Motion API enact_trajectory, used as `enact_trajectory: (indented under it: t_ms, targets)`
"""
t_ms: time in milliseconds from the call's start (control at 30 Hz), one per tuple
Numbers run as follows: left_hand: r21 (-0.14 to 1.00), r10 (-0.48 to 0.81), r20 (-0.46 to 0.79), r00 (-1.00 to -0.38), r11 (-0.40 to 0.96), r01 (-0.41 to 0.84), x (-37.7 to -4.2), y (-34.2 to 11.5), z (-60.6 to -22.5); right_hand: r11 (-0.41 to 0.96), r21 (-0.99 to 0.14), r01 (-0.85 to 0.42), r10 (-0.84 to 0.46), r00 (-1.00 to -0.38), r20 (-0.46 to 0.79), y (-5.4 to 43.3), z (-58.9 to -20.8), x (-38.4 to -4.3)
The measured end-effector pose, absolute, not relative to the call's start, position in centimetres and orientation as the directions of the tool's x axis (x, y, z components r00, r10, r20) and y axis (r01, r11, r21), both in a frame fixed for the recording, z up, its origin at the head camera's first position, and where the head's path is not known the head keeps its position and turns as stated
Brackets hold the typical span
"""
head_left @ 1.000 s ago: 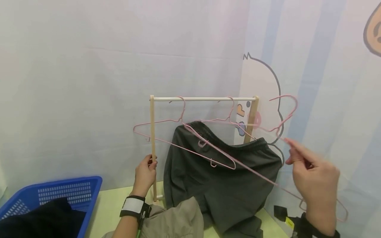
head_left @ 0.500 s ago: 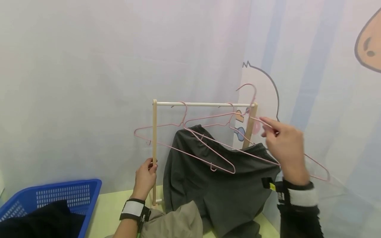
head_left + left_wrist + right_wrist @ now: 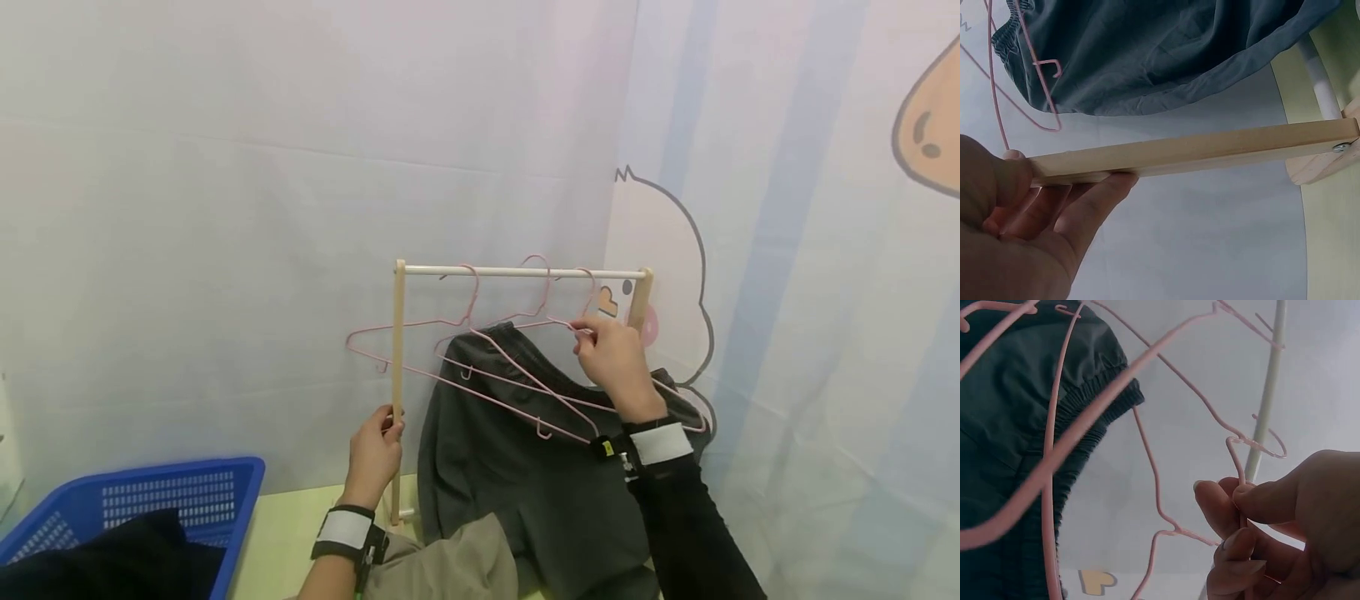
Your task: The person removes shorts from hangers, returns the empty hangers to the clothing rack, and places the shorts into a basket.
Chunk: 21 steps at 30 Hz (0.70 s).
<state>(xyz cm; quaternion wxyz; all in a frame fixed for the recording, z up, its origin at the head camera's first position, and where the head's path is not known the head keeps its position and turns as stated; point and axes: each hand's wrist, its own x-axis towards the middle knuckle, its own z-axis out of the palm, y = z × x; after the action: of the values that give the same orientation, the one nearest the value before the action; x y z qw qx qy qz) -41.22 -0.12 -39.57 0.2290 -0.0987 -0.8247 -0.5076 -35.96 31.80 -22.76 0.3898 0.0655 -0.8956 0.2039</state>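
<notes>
My left hand [image 3: 375, 454] grips the left wooden post [image 3: 399, 358] of a small clothes rack, thumb and fingers on either side of it in the left wrist view. With my right hand [image 3: 617, 358] I pinch a pink wire clothes hanger [image 3: 1161, 357] by its shoulder, just beside the neck. Its hook [image 3: 548, 287] is at the white rail [image 3: 502, 272], between two other hooks. An unloaded pink hanger [image 3: 475, 292] hangs to its left. Behind, dark grey elastic-waist pants [image 3: 517, 483] hang from the right-hand hanger [image 3: 593, 287], partly covered by my right arm.
A blue plastic basket [image 3: 251, 492] with black cloth [image 3: 150, 546] inside stands at the left. Beige cloth [image 3: 457, 562] lies in front of the rack on the pale yellow tabletop [image 3: 288, 517]. A patterned curtain [image 3: 810, 250] is close on the right.
My right hand has carried the hanger left from beyond the rack's right end, bringing its hook down to the rail. The left hand keeps its hold on the post.
</notes>
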Motion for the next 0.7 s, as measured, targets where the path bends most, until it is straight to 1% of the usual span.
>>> enact_trajectory:
  t_ms: [233, 467, 600, 700]
  targets:
    - [0.801, -0.089, 0.469, -0.879, 0.461, 0.381, -41.4, -0.2, -39.5, 0.895, -0.35, -0.277, 0.033, -0.74, 0.671, 31.4, -24.4, -37.2]
    - [0.812, -0.128, 0.456, -0.881, 0.465, 0.353, -41.4, -1.2, -39.3, 0.884, -0.36, -0.297, 0.014, -0.755, 0.656, 30.5, -24.8, -38.1]
    - [0.83, -0.151, 0.429, -0.89, 0.455, 0.323, -41.6, -1.2, -38.6, 0.882, -0.351, -0.314, 0.004, -0.741, 0.672, 30.5, -24.5, -37.8]
    - [0.841, -0.171, 0.401, -0.9, 0.458, 0.288, -41.1, -0.9, -37.2, 0.882, -0.336, -0.329, 0.006, -0.707, 0.707, 30.6, -24.3, -37.2]
